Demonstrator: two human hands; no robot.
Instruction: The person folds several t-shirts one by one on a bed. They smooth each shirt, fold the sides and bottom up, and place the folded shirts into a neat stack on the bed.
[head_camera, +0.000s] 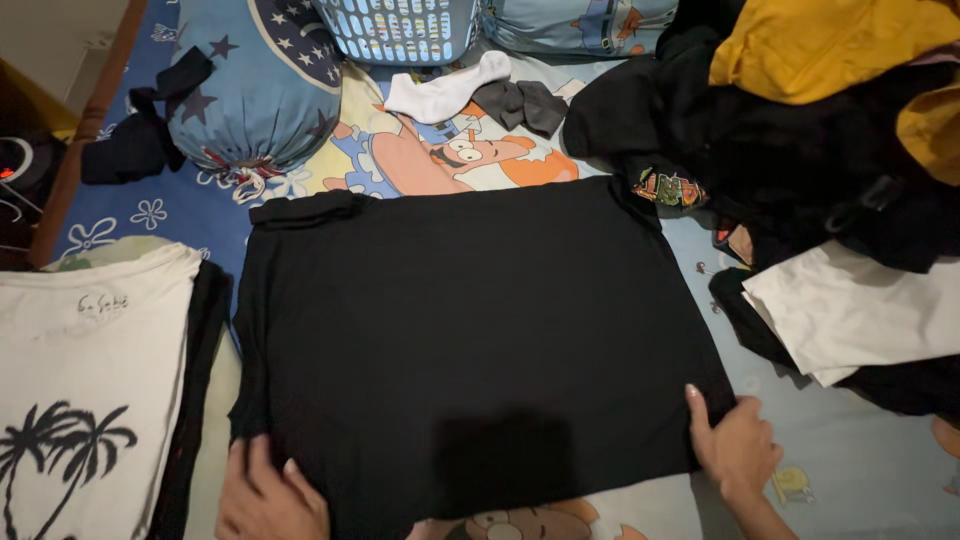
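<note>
A black shirt lies spread flat on a cartoon-print bedsheet, filling the middle of the view. My left hand rests on its near left corner, fingers curled over the hem. My right hand pinches the near right corner, thumb and fingers closed on the fabric edge.
A folded white shirt with a palm-tree print sits on a stack at the left. A heap of black and yellow clothes lies at the right, with a white garment below it. A bolster, laundry basket and socks lie beyond.
</note>
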